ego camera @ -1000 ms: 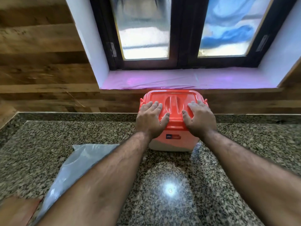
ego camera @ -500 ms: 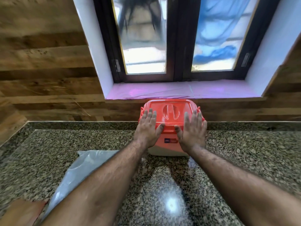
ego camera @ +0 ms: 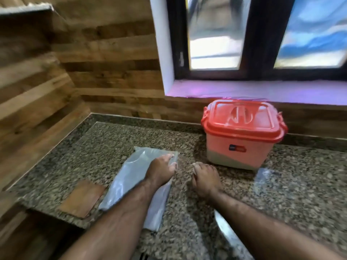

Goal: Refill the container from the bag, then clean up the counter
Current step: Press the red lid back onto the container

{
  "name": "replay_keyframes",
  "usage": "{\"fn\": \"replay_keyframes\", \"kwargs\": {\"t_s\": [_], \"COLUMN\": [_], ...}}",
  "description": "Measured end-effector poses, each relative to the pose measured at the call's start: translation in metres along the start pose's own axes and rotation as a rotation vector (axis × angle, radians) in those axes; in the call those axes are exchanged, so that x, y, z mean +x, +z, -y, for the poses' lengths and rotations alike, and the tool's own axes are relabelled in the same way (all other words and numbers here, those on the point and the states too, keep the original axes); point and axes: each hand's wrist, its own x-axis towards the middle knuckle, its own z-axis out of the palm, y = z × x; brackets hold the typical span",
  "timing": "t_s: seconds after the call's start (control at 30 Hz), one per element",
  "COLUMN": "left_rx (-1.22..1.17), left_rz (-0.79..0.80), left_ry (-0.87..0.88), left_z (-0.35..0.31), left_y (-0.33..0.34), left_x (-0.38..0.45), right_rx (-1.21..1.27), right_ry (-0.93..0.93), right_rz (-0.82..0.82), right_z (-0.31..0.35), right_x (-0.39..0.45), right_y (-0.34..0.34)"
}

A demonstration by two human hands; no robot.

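Note:
The container is a pale box with a red clip-on lid. It stands closed at the back of the counter, under the window sill. An empty, flat, clear plastic bag lies on the granite to its left. My left hand rests on the bag's far right corner with its fingers curled over the edge. Just to the right, my right hand has its fingers bent down onto the bare counter, a short way in front of the container and holding nothing.
A brown flat pad lies at the counter's front left edge, beside the bag. A small scrap of clear plastic lies in front of the container's right side. Wood-panelled walls close the left and back. The granite counter extends to the right.
Both hands have come off the container's lid and moved down and left to the counter. My left hand now lies on the bag. The view has swung left.

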Motion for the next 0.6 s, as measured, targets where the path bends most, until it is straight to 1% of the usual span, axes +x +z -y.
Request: {"fn": "replay_keyframes", "kwargs": {"t_s": [0.1,0.2,0.33,0.4,0.47,0.6], "left_rx": [0.007,-0.008,-0.015,0.024,0.015,-0.249], "left_rz": [0.023,0.032,0.017,0.054,0.102,0.214], "left_ry": [-0.121,-0.233,-0.378,-0.450,-0.504,-0.524], "left_z": [0.053,0.105,0.167,0.196,0.217,0.259], "left_y": [-0.006,-0.014,-0.030,-0.040,-0.046,-0.046], "left_x": [-0.005,-0.001,0.019,0.034,0.047,0.066], "right_rx": [0.067,0.168,0.273,0.342,0.391,0.462], "right_ry": [0.069,0.134,0.360,0.482,0.583,0.745], "right_rz": [0.149,0.216,0.263,0.286,0.283,0.243], "right_z": [0.026,0.052,0.081,0.091,0.094,0.102], "right_x": [0.005,0.015,0.036,0.049,0.059,0.077], "right_y": [0.025,0.047,0.067,0.077,0.077,0.086]}}
